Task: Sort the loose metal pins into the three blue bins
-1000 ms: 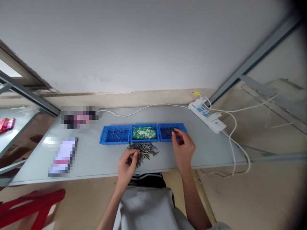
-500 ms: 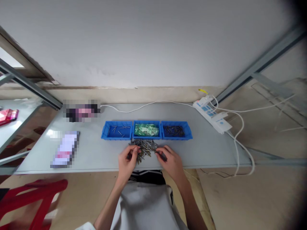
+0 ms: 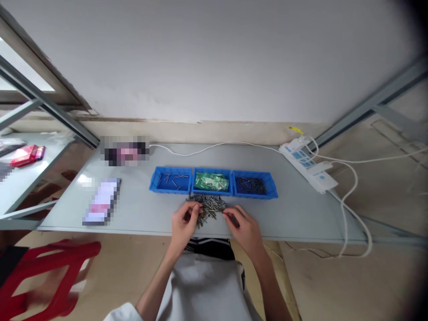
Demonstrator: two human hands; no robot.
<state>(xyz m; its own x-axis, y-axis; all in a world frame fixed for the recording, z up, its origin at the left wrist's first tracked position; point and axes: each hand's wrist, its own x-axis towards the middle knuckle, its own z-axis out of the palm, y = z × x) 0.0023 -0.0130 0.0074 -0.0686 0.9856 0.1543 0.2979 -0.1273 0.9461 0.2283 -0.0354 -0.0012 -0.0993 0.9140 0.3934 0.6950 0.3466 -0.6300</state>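
A loose pile of metal screws (image 3: 211,205), some silver and some brassy or dark, lies near the table's front edge. My left hand (image 3: 185,221) is at the pile's left side, thumb and forefinger pinched over it. My right hand (image 3: 246,227) reaches the pile's right edge, its thumb and fingertip pressed together. What either pinch holds is too small to make out. Behind the pile stand three blue bins in a row. The left bin (image 3: 171,191) has several thin silver pieces, the middle bin (image 3: 213,192) a green packet (image 3: 211,181) with screws, the right bin (image 3: 256,195) dark screws (image 3: 250,185).
A blurred-out phone-shaped object (image 3: 101,203) lies on the table's left, with another blurred item (image 3: 125,154) behind it. A white power strip (image 3: 307,167) and its cables are on the right. A red stool (image 3: 50,276) stands at the lower left, below the grey table (image 3: 133,209).
The view has turned a little to the left, so everything appears shifted right. Both hands keep nearly the same places at the pile, with only slight finger movement.
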